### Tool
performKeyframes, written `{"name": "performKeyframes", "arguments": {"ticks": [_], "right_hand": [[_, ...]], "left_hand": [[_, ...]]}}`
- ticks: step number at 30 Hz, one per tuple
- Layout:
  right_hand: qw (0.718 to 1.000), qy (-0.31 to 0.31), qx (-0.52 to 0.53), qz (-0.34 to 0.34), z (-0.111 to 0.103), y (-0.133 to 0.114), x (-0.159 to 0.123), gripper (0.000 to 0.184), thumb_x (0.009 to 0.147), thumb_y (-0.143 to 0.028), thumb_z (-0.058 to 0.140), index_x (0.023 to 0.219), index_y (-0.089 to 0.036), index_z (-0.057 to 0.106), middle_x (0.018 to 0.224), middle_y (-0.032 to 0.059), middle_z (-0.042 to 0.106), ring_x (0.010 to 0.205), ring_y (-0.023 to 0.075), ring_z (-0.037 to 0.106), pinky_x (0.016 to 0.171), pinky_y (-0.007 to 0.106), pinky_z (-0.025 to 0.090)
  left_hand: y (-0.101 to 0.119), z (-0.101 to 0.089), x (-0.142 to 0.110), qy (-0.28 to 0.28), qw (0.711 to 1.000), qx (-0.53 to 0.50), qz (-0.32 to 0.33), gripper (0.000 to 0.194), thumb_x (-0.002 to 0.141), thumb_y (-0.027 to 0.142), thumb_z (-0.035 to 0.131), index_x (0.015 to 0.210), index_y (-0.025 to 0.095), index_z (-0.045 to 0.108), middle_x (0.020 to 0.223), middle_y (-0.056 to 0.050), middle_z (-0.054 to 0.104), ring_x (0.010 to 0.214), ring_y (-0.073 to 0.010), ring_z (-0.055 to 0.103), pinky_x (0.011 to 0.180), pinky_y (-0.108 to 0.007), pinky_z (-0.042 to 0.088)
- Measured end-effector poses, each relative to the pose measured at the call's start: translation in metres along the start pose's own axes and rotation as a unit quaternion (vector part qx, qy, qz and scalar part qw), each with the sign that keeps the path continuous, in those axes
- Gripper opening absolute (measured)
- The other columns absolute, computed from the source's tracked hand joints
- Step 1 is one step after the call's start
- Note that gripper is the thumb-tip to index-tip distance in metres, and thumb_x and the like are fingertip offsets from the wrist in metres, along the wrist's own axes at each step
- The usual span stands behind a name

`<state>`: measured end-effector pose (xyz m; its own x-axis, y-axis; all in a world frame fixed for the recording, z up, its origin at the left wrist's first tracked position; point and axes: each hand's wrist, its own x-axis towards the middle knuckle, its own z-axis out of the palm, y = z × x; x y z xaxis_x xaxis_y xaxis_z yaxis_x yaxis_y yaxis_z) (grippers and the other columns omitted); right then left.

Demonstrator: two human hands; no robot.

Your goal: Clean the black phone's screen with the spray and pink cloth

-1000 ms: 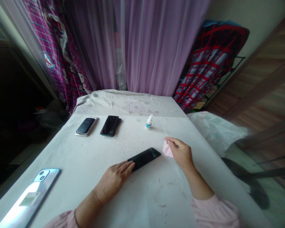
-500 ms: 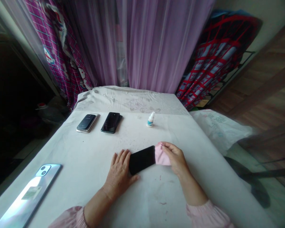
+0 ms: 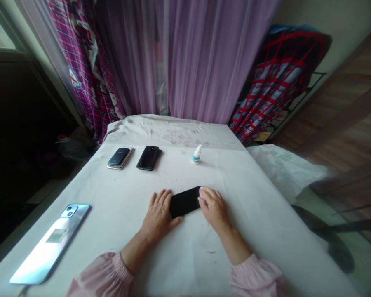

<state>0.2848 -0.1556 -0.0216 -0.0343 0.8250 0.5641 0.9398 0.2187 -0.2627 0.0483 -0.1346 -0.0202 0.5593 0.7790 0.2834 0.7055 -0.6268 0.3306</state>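
Note:
A black smartphone (image 3: 185,202) lies on the white-covered table with its dark face up. My left hand (image 3: 158,212) holds its left end, fingers along the far edge and thumb at the near edge. On the right end rests my right hand (image 3: 214,206), its fingers curled and pressed down around a pink cloth (image 3: 200,193). Only a sliver of that cloth shows at the fingertips; the hand hides the rest. Beyond the phone stands a small white spray bottle (image 3: 196,155) with a blue label, upright and touched by neither hand.
Two small stacks of phones, one topped by a dark blue phone (image 3: 119,156) and one by a black phone (image 3: 148,157), lie at the back left. A shiny silver-blue phone (image 3: 40,260) lies at the near left. A plastic bag (image 3: 287,167) is beside the table's right edge.
My right hand has moved left onto the phone's right end, and the cloth that was spread beside it is now mostly under my fingers. The left hand keeps its hold. The view has shifted slightly.

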Motion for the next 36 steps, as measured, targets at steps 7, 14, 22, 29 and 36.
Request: {"name": "performKeyframes", "arguments": {"ticks": [7,14,22,29,36], "right_hand": [[1.0,0.004,-0.013,0.011,0.007,0.015,0.02,0.037,0.086,-0.007,0.039,0.101,-0.018,0.071,0.097,0.0087,0.072,0.088,0.0192,0.064,0.081,0.032,0.051],[0.999,-0.025,-0.037,-0.008,0.011,0.003,0.027,0.033,0.082,-0.003,0.045,0.09,-0.019,0.073,0.092,0.0079,0.073,0.083,0.0213,0.062,0.078,0.032,0.049],[0.987,-0.138,-0.076,-0.015,0.001,-0.001,0.041,0.031,0.084,-0.003,0.046,0.084,-0.023,0.07,0.087,0.0044,0.07,0.085,0.02,0.059,0.075,0.03,0.042],[0.977,-0.203,-0.05,-0.053,0.01,-0.038,0.052,0.024,0.087,-0.007,0.049,0.086,-0.023,0.066,0.088,0.0037,0.068,0.087,0.0199,0.057,0.076,0.031,0.038],[0.965,-0.254,-0.037,-0.06,0.013,-0.061,0.059,0.018,0.092,-0.012,0.045,0.098,-0.021,0.059,0.094,0.0047,0.067,0.092,0.0195,0.056,0.08,0.031,0.035]], "left_hand": [[0.0,0.001,0.001,0.005,1.0,-0.01,0.004,0.072,0.08,0.054,0.065,0.136,0.014,0.044,0.14,-0.019,0.049,0.135,-0.0353,0.038,0.112,-0.058,0.023],[-0.001,-0.001,0.004,0.007,1.0,-0.023,0.011,0.07,0.08,0.052,0.064,0.135,0.015,0.045,0.14,-0.018,0.05,0.135,-0.0352,0.039,0.111,-0.06,0.024],[-0.003,0.003,0.007,-0.002,1.0,-0.012,0.011,0.073,0.078,0.057,0.064,0.134,0.014,0.047,0.143,-0.019,0.047,0.135,-0.0377,0.038,0.112,-0.062,0.022],[-0.006,0.002,0.007,-0.025,1.0,-0.01,0.007,0.072,0.082,0.059,0.06,0.136,0.015,0.043,0.146,-0.018,0.044,0.138,-0.0356,0.034,0.113,-0.061,0.021],[-0.004,-0.002,0.011,-0.044,0.999,-0.018,-0.005,0.075,0.081,0.063,0.059,0.138,0.017,0.043,0.145,-0.016,0.045,0.138,-0.0351,0.034,0.114,-0.06,0.02]]}}
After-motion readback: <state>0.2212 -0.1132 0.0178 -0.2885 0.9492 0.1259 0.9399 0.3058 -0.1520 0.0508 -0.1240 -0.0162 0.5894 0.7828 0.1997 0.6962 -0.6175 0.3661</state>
